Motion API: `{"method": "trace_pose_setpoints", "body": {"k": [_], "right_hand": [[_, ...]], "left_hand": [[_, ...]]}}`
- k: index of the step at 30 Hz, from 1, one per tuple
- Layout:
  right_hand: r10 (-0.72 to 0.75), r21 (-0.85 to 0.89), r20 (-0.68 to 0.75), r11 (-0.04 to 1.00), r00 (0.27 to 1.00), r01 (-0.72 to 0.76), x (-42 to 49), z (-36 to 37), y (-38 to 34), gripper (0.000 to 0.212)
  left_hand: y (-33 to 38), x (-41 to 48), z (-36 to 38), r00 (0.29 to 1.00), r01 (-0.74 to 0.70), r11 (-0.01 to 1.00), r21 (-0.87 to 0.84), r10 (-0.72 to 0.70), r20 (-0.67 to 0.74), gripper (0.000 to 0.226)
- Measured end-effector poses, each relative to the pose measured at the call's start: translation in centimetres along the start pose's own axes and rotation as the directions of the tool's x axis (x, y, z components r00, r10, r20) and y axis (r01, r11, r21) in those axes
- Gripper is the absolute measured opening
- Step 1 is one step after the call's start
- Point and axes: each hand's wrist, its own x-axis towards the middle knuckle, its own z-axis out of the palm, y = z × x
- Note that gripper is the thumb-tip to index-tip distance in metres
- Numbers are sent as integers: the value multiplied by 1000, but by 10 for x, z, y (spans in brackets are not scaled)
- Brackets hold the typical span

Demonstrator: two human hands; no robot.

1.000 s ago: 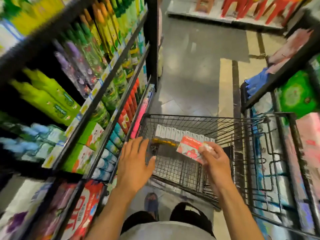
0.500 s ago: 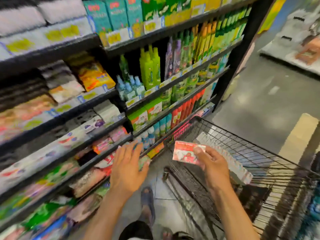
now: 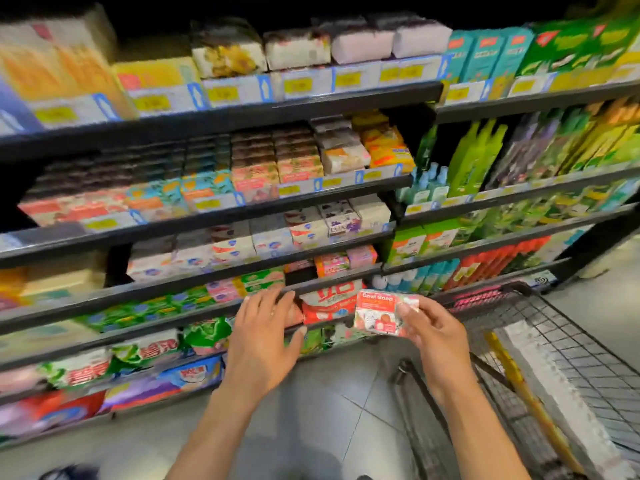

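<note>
- Black metal supermarket shelves [image 3: 221, 216] are filling the background, carrying rows of boxed soaps on the left and green, blue and red bottles on the right. Grey floor tiles [image 3: 329, 410] are showing below them.
- Near the middle, the right hand [image 3: 436, 337] is pinching a small red-and-white cardboard soap box [image 3: 382, 315] printed "Goat Soap". The thumb is pressing the front near its upper right corner, and the other fingers are curling behind.
- That soap box is hanging in the air in front of the lower shelves, just left of the black wire shopping cart [image 3: 571, 334]. It is tilting slightly, with its printed face towards the camera.
- To its left, the left hand [image 3: 265, 337] is reaching towards a lower shelf rail with fingers spread and straight, holding nothing. I cannot tell whether the fingertips are touching the rail.
- Between the two hands, a red-and-white plastic bag [image 3: 329, 303] is sitting on the shelf behind them.
- Inside the cart, a long white pack [image 3: 561, 386] is lying along the wire bottom.
</note>
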Motion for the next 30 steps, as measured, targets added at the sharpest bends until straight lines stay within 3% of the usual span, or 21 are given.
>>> {"method": "trace_pose_setpoints", "body": {"k": [6,10,15,20,25,30], "right_hand": [[-25,-40,87,999,996,28,-25,121,12,20],[-26,-75,133,997,991,36,-51,203,28,38],[-41,-97,193,993,980,61,-85,290,41,33],[-13,-157,280,986,960,59,-107,345,42,36],[-19,-218,445,967,895,129,-122,383,25,24],[-32,-216,469,965,883,150,-116,407,13,25]], "left_hand": [[-106,-43,-43,993,112,993,46,-110,-42,63],[-186,-72,-73,983,177,983,41,-175,-59,66],[-268,-103,-103,962,261,965,11,-260,-82,66],[-321,-122,-125,948,303,953,-18,-303,-97,69],[-356,-125,-141,938,317,941,-120,-329,-106,67],[-372,-114,-158,935,298,938,-177,-324,-142,62]]}}
